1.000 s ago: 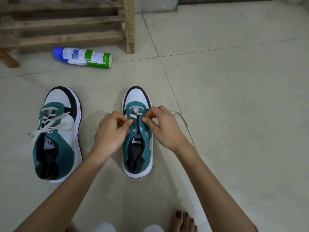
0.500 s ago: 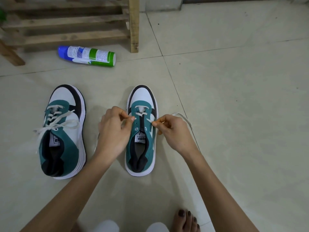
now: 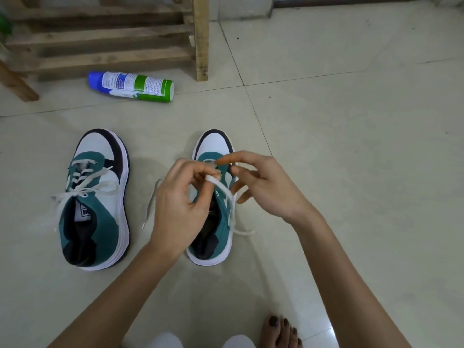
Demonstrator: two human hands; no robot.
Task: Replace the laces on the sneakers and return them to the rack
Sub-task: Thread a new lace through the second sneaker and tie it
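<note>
Over the right-hand sneaker [image 3: 213, 144] on the floor, my left hand [image 3: 179, 207] pinches its white lace [image 3: 219, 187] at the fingertips. My right hand [image 3: 268, 189] hovers alongside, fingers loosely spread, gripping nothing. The laced sneaker [image 3: 98, 172] stands left of both, below the wooden rack [image 3: 100, 33].

Left hand [image 3: 180, 207] lifted off the eyelets, pinching the lace [image 3: 221, 185] and drawing it up over the sneaker [image 3: 213, 144]. Right hand [image 3: 266, 187] released its pinch, fingers spread. Lace slack moved off the right-side floor [image 3: 351, 146]; one end showed up left of the sneaker.
</note>
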